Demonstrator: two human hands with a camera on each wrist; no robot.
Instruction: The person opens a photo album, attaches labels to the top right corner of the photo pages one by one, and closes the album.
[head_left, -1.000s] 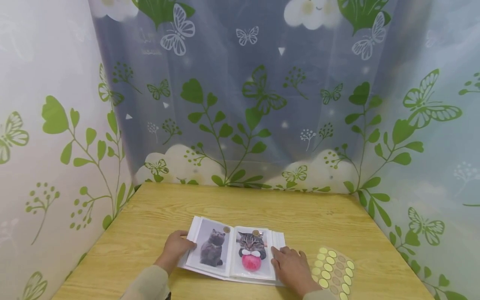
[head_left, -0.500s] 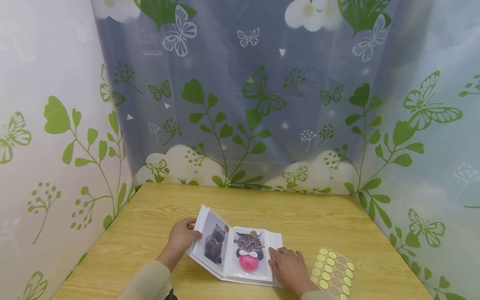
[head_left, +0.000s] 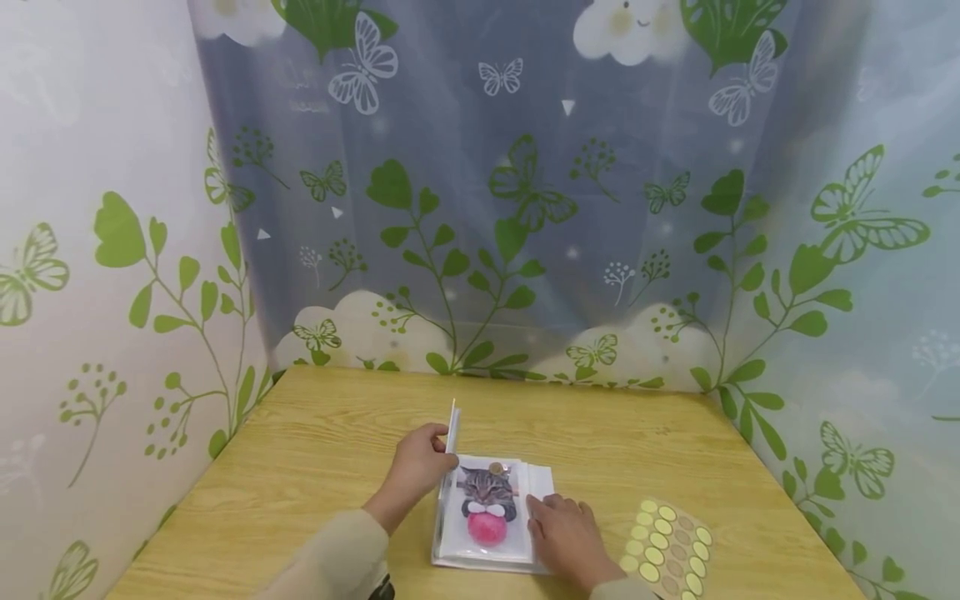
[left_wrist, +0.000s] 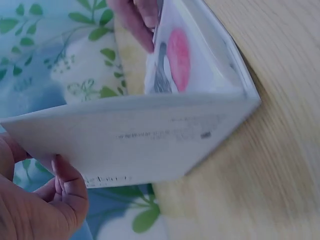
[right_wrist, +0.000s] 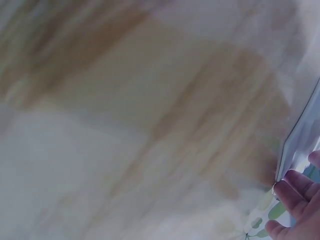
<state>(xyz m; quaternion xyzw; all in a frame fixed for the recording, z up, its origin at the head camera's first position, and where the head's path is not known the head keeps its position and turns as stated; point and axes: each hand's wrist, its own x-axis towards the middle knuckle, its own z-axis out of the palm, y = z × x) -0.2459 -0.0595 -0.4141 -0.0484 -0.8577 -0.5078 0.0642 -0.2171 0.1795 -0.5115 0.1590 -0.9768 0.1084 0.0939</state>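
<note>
A small white photo album lies on the wooden table. Its right-hand page shows a cat photo with a pink ball; a small round sticker is near the top. The album's left cover stands almost upright, its printed outer face showing in the left wrist view. My left hand pinches that cover's edge between thumb and fingers. On the album's right edge rests my right hand, and in the right wrist view its fingertips touch the edge. The page inside the raised cover is edge-on.
A sheet of yellow oval stickers, with some spots peeled off, lies right of the right hand on the table. Patterned curtains with leaves and butterflies enclose the back and both sides.
My left hand has lifted the left cover and its page from nearly flat to upright, moving rightward. The album has slid slightly left on its right side, the right hand moving with it.
</note>
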